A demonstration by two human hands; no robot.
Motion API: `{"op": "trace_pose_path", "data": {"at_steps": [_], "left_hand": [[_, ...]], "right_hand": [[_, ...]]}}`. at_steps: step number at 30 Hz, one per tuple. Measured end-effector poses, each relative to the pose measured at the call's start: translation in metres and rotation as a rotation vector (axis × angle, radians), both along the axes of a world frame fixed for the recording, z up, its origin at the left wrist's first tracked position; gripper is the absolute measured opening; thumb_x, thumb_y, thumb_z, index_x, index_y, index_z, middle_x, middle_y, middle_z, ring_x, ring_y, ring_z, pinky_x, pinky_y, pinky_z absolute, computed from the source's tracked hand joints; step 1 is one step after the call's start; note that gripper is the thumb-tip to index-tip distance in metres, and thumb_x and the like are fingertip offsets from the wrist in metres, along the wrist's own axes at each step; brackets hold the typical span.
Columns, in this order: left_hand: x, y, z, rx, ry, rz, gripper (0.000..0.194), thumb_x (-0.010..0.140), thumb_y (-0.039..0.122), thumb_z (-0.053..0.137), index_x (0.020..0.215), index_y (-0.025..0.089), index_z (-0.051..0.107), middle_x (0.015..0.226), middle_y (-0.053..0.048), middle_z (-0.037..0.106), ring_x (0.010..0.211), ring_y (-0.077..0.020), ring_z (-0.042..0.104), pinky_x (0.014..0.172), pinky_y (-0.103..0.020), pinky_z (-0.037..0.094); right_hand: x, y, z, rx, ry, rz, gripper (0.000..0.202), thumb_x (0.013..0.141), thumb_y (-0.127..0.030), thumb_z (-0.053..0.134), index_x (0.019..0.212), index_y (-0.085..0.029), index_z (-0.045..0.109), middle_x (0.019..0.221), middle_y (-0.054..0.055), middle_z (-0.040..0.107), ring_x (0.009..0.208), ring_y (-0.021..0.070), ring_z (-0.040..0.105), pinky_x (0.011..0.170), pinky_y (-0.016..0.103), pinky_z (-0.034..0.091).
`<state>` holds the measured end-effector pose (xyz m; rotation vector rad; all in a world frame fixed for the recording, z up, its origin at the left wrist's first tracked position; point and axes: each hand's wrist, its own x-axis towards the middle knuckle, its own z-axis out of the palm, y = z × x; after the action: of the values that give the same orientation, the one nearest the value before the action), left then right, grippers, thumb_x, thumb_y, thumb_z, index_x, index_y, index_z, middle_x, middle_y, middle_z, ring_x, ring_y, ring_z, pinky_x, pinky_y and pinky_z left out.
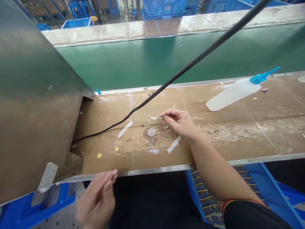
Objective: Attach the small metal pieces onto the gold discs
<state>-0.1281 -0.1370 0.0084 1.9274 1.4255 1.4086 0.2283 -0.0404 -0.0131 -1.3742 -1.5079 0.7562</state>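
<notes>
While the right hand [182, 122] is above the far edge of the brown cardboard patch [130, 145], its thumb and finger are closed together on a small, thin, dark piece [162, 116]. The visible part of this piece points roughly sideways, to the left, but its full length is hidden. From these fingertips, the rough whitish lump [151, 132] is near, toward the person and slightly left; the right hand is clearly nearer to it than the left hand [97, 197]. That left hand is blurred, at the near edge of the bench, with fingers pinched around a small yellowish piece [111, 178], whose shape I cannot tell. The lump looks rounded and crumbly, inside a darker stain, with small crumbs scattered around it.
</notes>
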Motion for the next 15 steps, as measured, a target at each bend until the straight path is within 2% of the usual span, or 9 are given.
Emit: {"op": "trace_pose_path", "data": {"at_steps": [2,3,5,6,8,10,15], "left_hand": [[0.032,0.026,0.003,-0.039,-0.046,-0.285,0.034,0.097,0.007,0.062,0.120,0.028,0.074,0.101,-0.001,0.076,0.082,-0.0102,0.072,0.076,-0.021,0.062],[0.050,0.043,0.008,-0.088,-0.084,-0.421,0.036,0.098,0.007,0.061,0.122,0.029,0.074,0.100,-0.001,0.077,0.081,-0.0097,0.073,0.076,-0.020,0.062],[0.083,0.077,0.017,-0.253,-0.152,-0.611,0.022,0.099,0.016,0.064,0.112,0.026,0.079,0.090,-0.001,0.077,0.075,-0.0094,0.072,0.072,-0.019,0.060],[0.097,0.092,0.020,-0.364,-0.195,-0.665,0.017,0.099,0.023,0.065,0.105,0.023,0.081,0.091,-0.004,0.077,0.075,-0.0101,0.071,0.071,-0.019,0.060],[0.117,0.117,0.019,-0.521,-0.319,-0.709,0.019,0.095,0.032,0.070,0.102,0.019,0.081,0.088,-0.006,0.076,0.071,-0.0109,0.070,0.068,-0.020,0.060],[0.128,0.132,0.009,-0.589,-0.399,-0.674,0.026,0.091,0.039,0.074,0.103,0.017,0.081,0.088,-0.007,0.076,0.072,-0.0116,0.069,0.069,-0.021,0.060],[0.126,0.141,-0.019,-0.749,-0.633,-0.560,0.044,0.074,0.052,0.090,0.098,0.016,0.082,0.084,-0.008,0.074,0.071,-0.0097,0.066,0.067,-0.019,0.056]], "right_hand": [[-0.002,-0.003,0.002,0.057,-0.133,0.069,0.023,0.096,-0.031,0.058,0.101,-0.016,0.076,0.095,0.007,0.072,0.079,0.0147,0.067,0.071,0.027,0.055],[-0.004,-0.004,0.003,0.096,-0.186,0.098,0.022,0.095,-0.029,0.058,0.100,-0.017,0.076,0.093,0.006,0.072,0.077,0.0139,0.066,0.070,0.026,0.054],[-0.006,-0.006,0.006,0.171,-0.245,0.145,0.020,0.094,-0.028,0.059,0.096,-0.017,0.076,0.088,0.003,0.071,0.072,0.0117,0.063,0.068,0.024,0.053],[-0.008,-0.006,0.007,0.197,-0.259,0.164,0.019,0.094,-0.028,0.059,0.094,-0.017,0.075,0.086,0.003,0.071,0.070,0.0108,0.062,0.067,0.023,0.052],[-0.009,-0.007,0.009,0.213,-0.275,0.190,0.019,0.095,-0.027,0.057,0.093,-0.017,0.073,0.086,0.002,0.070,0.070,0.0103,0.061,0.067,0.023,0.051],[-0.010,-0.008,0.011,0.203,-0.284,0.206,0.020,0.096,-0.025,0.054,0.094,-0.018,0.072,0.089,0.003,0.071,0.076,0.0116,0.064,0.070,0.024,0.052],[-0.014,-0.010,0.013,0.202,-0.316,0.246,0.018,0.093,-0.021,0.053,0.093,-0.019,0.071,0.086,0.001,0.069,0.073,0.0114,0.062,0.068,0.024,0.051]]}}
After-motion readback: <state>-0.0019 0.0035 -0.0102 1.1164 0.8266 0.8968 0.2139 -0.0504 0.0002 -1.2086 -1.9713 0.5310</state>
